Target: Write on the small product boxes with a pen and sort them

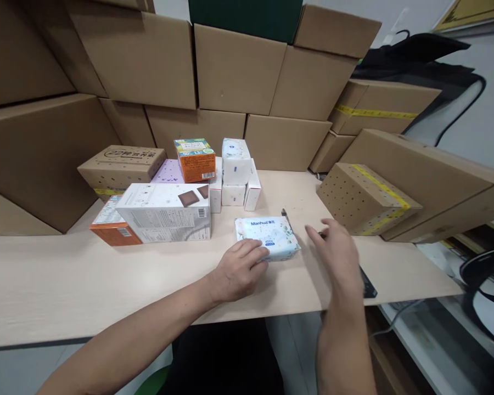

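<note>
A pale blue and white pack of tissues [278,227], printed "Manhua", lies flat on the table. My left hand [242,269] is closed on its near left corner, fingers on top. To the right of the pack, my right hand [335,249] is over the table with thumb and fingers apart. Beneath and beside that hand shows a flat black object [368,285], mostly hidden; its kind I cannot make out. A small dark, slim item [284,213] sits at the pack's far right corner.
At the back left stand a white box [168,214], orange boxes [197,164], a purple box [167,171] and stacked white tissue packs [236,162]. Brown cartons [241,71] wall the back. A dotted carton with yellow tape [354,197] is at right. The table's front edge [271,318] runs close by.
</note>
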`<state>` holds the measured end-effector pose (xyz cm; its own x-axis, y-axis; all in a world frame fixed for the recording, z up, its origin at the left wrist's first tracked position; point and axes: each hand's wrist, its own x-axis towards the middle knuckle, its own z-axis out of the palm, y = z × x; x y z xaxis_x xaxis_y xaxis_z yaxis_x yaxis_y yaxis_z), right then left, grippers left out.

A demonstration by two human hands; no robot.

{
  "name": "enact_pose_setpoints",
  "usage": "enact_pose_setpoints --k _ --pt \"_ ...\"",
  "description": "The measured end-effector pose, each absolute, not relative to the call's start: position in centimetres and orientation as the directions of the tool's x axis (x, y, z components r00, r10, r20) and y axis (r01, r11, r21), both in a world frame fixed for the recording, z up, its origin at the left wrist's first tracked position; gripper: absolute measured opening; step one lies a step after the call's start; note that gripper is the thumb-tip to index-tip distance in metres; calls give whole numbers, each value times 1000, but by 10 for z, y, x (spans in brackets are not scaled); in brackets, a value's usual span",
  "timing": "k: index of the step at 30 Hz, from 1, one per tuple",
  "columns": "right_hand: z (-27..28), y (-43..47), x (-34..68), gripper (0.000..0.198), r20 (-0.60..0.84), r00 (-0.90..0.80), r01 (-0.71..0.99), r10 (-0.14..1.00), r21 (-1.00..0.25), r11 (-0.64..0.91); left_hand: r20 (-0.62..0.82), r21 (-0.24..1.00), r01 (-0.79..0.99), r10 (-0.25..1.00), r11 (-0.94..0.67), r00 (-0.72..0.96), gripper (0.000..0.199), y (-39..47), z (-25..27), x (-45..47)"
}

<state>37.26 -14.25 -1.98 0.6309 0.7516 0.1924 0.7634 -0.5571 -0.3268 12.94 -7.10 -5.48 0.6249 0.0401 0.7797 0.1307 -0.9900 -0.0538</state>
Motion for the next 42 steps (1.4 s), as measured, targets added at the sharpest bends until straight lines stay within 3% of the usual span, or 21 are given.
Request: enact_pose_setpoints --k 2,4,6,10,16,18,20,22,24,27,30,42 --pt "-30 -179 380 83 233 704 710 671 -249 -659 791 -53 132 39 -990 610 21 -73 -54 129" --pt "-47 -208 391 99 165 784 621 599 -221 -752 810 -63 94 5 -994 586 18 -77 -54 128" --pt "-63 -225 400 108 111 794 606 597 -218 -765 802 -85 -14 -76 -996 592 12 -83 -53 128" --pt "-80 -229 406 96 120 730 676 673 -271 -685 668 -84 -235 -230 -968 707 11 -93 -56 131" --pt "-81 -224 386 87 279 743 668 608 -355 -654 585 -3 -283 -231 -959 777 12 -102 -67 136" --pt "-77 -228 374 89 347 734 677 583 -428 -598 594 152 -259 -121 -954 795 17 -107 -68 138" --pt "-68 -233 356 89 417 719 691 555 -508 -514 563 461 -192 119 -866 818 24 -114 -68 141" --pt "-56 -238 334 88 460 722 686 518 -579 -441 391 816 -110 402 -568 828 32 -119 -68 147" --pt "-45 -240 310 86 482 720 681 499 -629 -376 180 982 -124 538 -139 823 45 -122 -67 155" --pt "-36 -235 278 82 537 661 720 524 -651 -241 71 899 -302 573 318 816 60 -121 -64 163" --pt "-41 -223 255 79 599 594 765 537 -628 -145 28 753 -422 616 505 787 61 -117 -56 159" --pt "-49 -197 229 80 699 458 854 549 -518 -52 -51 563 -629 782 536 622 39 -109 -36 144"
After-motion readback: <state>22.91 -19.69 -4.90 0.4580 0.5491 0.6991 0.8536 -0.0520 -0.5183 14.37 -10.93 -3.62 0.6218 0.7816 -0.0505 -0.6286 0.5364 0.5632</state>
